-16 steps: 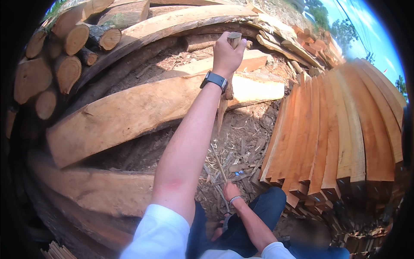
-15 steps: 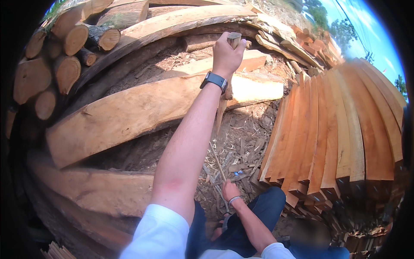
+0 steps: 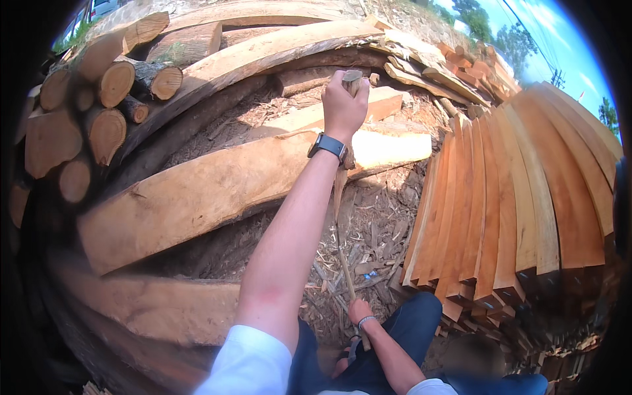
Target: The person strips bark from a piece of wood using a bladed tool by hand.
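My left hand [image 3: 342, 108], its wrist banded by a dark watch, reaches far forward. Its fingers are wrapped round the upper end of a narrow piece of wood [image 3: 353, 77], which points down and tapers to a thin strip below the wrist. Low down near my right knee, my right hand [image 3: 359, 309] grips a thin stick [image 3: 346, 273]. The stick slants up towards the wood's tapered end; whether the two touch I cannot tell. Behind my left forearm lies a thick pale sawn slab [image 3: 197, 191], partly hidden by it.
Stacked planks [image 3: 487, 217] rise close on the right. Cut logs [image 3: 108, 131] are piled at the left, and a long curved slab [image 3: 283, 43] spans the back. Bark and wood chips [image 3: 375, 210] litter the ground. A blurred shape and blue cloth show at lower right.
The view has tilted a little, so most things sit slightly lower. The stick in my right hand stands more upright, its upper end nearer the tapered wood. Both hands keep their hold.
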A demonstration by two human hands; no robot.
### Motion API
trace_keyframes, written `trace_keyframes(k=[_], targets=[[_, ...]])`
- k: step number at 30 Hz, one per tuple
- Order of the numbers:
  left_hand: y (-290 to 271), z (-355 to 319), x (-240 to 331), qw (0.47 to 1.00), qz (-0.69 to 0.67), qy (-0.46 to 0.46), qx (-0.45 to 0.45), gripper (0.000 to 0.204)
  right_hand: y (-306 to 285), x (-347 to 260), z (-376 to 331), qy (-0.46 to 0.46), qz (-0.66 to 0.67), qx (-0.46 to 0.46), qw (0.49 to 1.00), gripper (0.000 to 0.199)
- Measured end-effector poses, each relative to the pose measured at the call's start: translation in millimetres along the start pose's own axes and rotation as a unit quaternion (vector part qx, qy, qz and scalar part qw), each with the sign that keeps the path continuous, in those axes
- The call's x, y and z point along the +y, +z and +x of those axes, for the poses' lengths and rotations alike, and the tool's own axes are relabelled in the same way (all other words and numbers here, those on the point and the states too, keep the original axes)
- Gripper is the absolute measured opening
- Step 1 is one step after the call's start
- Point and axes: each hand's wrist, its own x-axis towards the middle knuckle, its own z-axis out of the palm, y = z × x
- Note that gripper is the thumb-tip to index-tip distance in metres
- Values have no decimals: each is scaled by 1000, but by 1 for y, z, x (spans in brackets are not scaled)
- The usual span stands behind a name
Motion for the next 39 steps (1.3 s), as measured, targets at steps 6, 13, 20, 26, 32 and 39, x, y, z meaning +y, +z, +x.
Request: trace_keyframes(k=[6,13,20,26,32,39], targets=[[16,-4,2,1000,-15,19,-14,23,10,8,9,-129,-133,-108,977,32],[18,-6,18,999,1,-21,37,24,22,16,16,-37,-21,-28,999,38],[3,6,-6,999,-37,-2,-13,34,20,-3,12,2,42,19,999,40],[-15,12,0,993,113,27,35,51,-1,-18,-12,60,203,-84,974,42],[-30,22,-16,999,-21,-9,38,26,8,-9,-5,84,361,-131,920,37],[-36,21,-11,993,-51,-27,107,19,4,-19,-13,102,346,-131,924,33]])
